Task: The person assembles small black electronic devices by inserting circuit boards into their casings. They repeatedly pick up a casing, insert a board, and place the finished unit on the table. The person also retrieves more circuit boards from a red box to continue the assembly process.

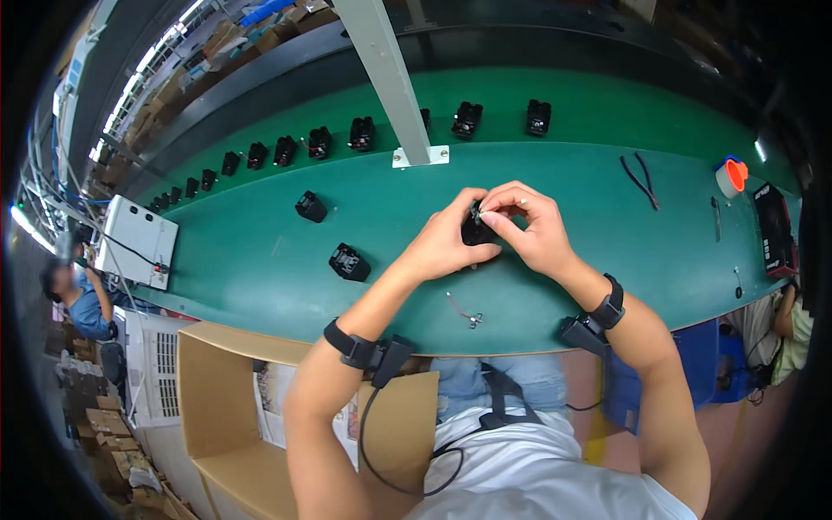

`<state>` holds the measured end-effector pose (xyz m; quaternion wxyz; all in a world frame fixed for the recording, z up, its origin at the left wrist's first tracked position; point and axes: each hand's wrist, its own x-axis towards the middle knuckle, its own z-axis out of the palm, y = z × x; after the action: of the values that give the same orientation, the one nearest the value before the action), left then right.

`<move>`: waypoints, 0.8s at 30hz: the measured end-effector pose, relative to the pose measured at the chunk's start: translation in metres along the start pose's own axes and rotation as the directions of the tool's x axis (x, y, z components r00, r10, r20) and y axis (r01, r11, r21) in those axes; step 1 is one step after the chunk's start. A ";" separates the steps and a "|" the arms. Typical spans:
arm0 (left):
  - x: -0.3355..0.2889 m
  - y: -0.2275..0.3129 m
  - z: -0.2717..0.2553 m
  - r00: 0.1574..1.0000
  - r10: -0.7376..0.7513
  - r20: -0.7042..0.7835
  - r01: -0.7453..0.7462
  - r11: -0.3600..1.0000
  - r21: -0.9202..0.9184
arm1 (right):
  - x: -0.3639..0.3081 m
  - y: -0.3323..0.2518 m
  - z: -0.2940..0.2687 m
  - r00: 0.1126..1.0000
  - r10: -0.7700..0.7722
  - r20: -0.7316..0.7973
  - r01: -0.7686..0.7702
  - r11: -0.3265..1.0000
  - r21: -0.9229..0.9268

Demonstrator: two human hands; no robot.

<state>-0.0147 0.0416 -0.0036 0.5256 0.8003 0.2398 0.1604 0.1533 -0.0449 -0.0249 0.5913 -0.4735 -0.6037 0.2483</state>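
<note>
Over the green bench top [563,303], my left hand [439,238] grips a small black plastic housing [474,232], thumb on its near side and fingers at the far side. My right hand [539,232] is closed at the top of that housing, thumb and forefinger pinched together. Whatever lies in the pinch is too small to make out. Between me and the hands rests a small metal part with a thin red wire [473,319]. Two similar black housings, one nearer [349,263] and one farther [310,206], stand to the left.
A row of black housings [361,133] stands along the far green strip, behind a grey post [386,74]. Pliers [643,184], an orange-and-white cup [733,176] and a black box [774,230] lie right. A white machine [137,243] stands left; an open carton [208,390] sits below the edge.
</note>
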 end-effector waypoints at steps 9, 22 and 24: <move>-0.013 0.009 -0.017 0.996 -0.003 -0.088 0.003 1.000 0.003 | 0.002 0.003 -0.004 0.995 0.098 -0.017 -0.095 0.985 0.146; -0.010 0.006 -0.014 0.955 0.236 -0.179 -0.212 0.967 0.144 | 0.001 -0.019 -0.002 0.984 -0.171 0.041 0.175 0.934 -0.312; -0.010 0.006 -0.012 0.946 0.256 -0.198 -0.230 0.962 0.147 | -0.001 -0.013 -0.001 0.989 -0.150 0.000 0.144 0.949 -0.280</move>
<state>-0.0276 0.0434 0.0066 0.4228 0.8323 0.2039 0.2948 0.1506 -0.0516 -0.0142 0.5417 -0.5085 -0.6601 0.1108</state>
